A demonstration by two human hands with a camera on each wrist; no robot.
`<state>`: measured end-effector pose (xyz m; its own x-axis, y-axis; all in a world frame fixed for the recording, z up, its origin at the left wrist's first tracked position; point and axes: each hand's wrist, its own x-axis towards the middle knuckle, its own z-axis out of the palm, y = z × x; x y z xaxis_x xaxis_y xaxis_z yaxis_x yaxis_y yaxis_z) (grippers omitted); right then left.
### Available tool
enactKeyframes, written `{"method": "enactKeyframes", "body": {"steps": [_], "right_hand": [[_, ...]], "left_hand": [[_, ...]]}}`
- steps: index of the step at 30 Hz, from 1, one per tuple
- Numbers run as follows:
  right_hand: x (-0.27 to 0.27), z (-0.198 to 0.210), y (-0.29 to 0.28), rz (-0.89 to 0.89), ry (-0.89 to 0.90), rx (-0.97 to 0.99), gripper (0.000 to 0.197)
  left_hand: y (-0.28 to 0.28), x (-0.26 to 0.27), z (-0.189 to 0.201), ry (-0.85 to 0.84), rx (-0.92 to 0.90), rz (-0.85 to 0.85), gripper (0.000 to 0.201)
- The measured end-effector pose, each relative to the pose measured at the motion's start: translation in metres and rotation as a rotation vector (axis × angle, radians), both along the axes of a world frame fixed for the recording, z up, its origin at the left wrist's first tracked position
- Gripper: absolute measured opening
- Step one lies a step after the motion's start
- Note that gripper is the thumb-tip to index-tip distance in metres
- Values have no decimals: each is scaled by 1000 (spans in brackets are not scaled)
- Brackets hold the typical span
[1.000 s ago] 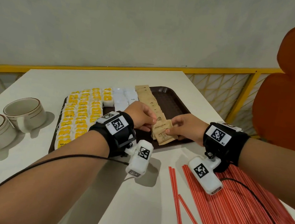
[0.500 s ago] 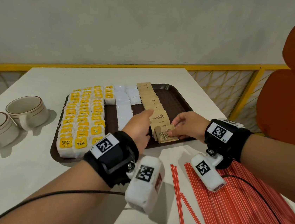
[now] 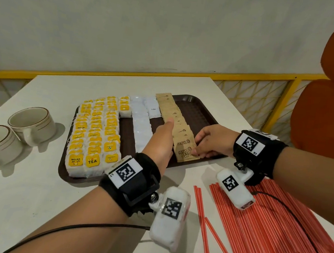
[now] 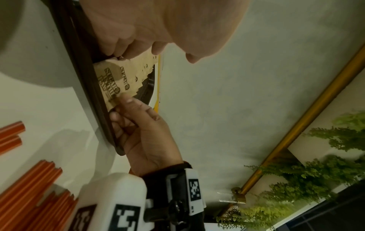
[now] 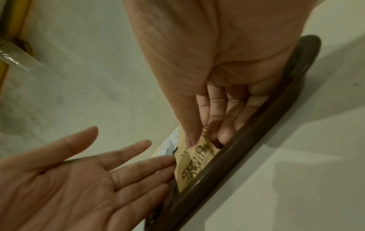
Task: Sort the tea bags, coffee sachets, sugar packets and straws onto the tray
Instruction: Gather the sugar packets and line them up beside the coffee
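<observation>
Left hand (image 3: 161,140) now flat, fingers straight along the left edge of the sugar packets (image 3: 179,127), no longer pinching. Right hand (image 3: 212,142) pinching the nearest packet (image 3: 186,153) at centre frame, on the tray (image 3: 201,113). Row squared; straws (image 3: 275,228) lower right, unsorted.

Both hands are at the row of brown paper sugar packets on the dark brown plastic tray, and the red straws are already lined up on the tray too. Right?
Not quite: the head view shows the thin red straws lying on the white table, off the dark brown plastic tray. The rest holds.
</observation>
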<state>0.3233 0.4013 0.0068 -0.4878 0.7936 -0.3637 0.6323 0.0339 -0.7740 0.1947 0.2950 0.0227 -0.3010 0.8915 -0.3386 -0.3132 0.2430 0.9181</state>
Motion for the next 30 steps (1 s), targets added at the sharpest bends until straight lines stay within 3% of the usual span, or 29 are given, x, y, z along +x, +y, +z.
{"method": "enactKeyframes", "body": {"steps": [2,5,23,30], "right_hand": [[-1,0,1,-44,34,35,12],[-3,-4,1,-104,43,100,18],[-13,4,2,-12,-191,170,16],[-6,9,5,-74,-45,76,17]], "left_hand": [[-1,1,2,26,-15,-14,44],[-5,3,4,34,-27,-46,46],[-11,3,11,-33,-52,-35,45],[-6,-1,4,-24,-68,-53,46]]}}
